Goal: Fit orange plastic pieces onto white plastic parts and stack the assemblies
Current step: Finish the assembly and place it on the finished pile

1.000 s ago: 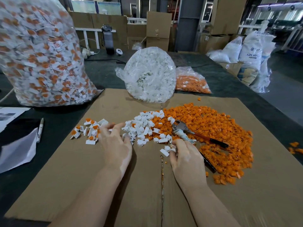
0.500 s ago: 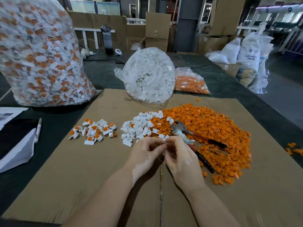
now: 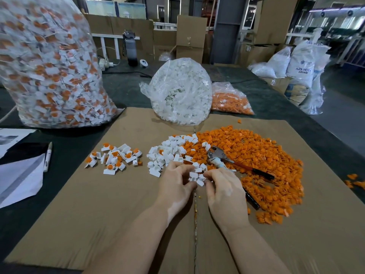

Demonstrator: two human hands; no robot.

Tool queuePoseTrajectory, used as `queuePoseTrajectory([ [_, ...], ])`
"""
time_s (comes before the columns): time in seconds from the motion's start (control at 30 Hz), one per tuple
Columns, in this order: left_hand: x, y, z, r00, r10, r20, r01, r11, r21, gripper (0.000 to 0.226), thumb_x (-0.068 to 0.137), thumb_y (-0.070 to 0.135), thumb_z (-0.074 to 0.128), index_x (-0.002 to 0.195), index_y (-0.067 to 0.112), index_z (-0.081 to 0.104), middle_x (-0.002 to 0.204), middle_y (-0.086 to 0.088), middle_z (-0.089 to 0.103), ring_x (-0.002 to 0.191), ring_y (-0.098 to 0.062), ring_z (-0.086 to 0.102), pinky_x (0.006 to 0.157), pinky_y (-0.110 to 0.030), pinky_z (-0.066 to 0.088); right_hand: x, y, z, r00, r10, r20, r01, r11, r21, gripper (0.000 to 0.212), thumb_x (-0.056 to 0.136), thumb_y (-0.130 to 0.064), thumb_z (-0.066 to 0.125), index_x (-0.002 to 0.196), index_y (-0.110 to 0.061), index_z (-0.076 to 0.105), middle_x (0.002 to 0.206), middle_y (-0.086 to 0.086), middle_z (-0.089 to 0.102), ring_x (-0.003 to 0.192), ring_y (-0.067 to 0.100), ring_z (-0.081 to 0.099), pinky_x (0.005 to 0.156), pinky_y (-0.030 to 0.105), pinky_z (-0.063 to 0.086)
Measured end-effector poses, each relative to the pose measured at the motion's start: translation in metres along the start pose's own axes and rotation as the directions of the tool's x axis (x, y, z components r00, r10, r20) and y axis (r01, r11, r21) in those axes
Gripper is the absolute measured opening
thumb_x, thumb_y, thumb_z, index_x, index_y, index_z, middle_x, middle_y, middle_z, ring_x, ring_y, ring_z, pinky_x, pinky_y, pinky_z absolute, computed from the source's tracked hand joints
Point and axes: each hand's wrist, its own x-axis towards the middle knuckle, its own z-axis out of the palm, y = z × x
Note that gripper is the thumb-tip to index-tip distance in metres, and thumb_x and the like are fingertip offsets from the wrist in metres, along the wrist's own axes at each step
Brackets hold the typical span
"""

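pliers (image 3: 221,158), marker (image 3: 48,156), water bottle (image 3: 130,48), cardboard boxes (image 3: 190,37)

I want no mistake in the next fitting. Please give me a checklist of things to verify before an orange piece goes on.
1. White parts held between left hand and right hand: ok.
2. Orange piece in either hand: cannot tell, none visible.
3. Loose orange pieces beside right hand: ok.
4. Pliers lying on the orange pile: not ok.
5. Finished assemblies apart on the cardboard: ok.
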Motion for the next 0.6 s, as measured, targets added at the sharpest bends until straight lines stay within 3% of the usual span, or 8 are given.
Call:
queuePoseTrajectory([
  [0.1,-0.0002,0.0002,0.0011,1.0,0.003,0.002,-0.003,0.997,0.073,0.022,0.082,0.013,0.069,0.103,0.019,0.066,0.102,0.01,0.04,0.092,0.0,0.039,0.075,0.003,0.026,-0.0006,0.001,0.0006,0.998,0.056,-0.004,-0.056,0.997,-0.049,0.016,0.07,0.006,0.075,0.08,-0.005,0.069,0.076,0.006,0.066,0.075,0.028,0.065,0.063,0.042,0.053],
  [0.23,-0.0013,-0.0006,-0.0004,0.999,0.008,-0.044,-0.007,1.0,0.029,0.016,0.083,0.015,0.067,0.081,0.027,0.057,0.088,0.015,0.041,0.082,-0.001,0.042,0.07,0.004,0.029,-0.0005,0.0013,0.0006,0.993,0.116,-0.019,-0.117,0.986,-0.117,0.02,0.067,0.007,0.076,0.078,-0.008,0.069,0.076,0.005,0.067,0.074,0.028,0.064,0.061,0.04,0.049],
  [0.47,-0.002,-0.0019,0.0008,0.998,-0.003,-0.066,0.005,1.0,0.02,0.014,0.085,0.02,0.066,0.082,0.028,0.055,0.085,0.016,0.045,0.088,-0.009,0.046,0.064,-0.01,0.028,-0.0015,0.0018,0.0047,0.975,0.208,-0.076,-0.221,0.917,-0.333,0.031,0.059,0.008,0.079,0.086,-0.006,0.073,0.081,0.011,0.068,0.074,0.033,0.063,0.064,0.041,0.046],
  [0.6,-0.0035,-0.0024,0.0006,0.997,0.036,-0.071,-0.036,0.999,0.008,0.014,0.086,0.02,0.065,0.087,0.03,0.055,0.085,0.018,0.045,0.089,-0.008,0.045,0.068,-0.004,0.03,-0.0014,0.0012,0.0068,0.977,0.204,-0.053,-0.208,0.89,-0.406,0.024,0.057,0.004,0.081,0.074,-0.01,0.071,0.079,0.009,0.065,0.072,0.03,0.06,0.064,0.038,0.043],
])
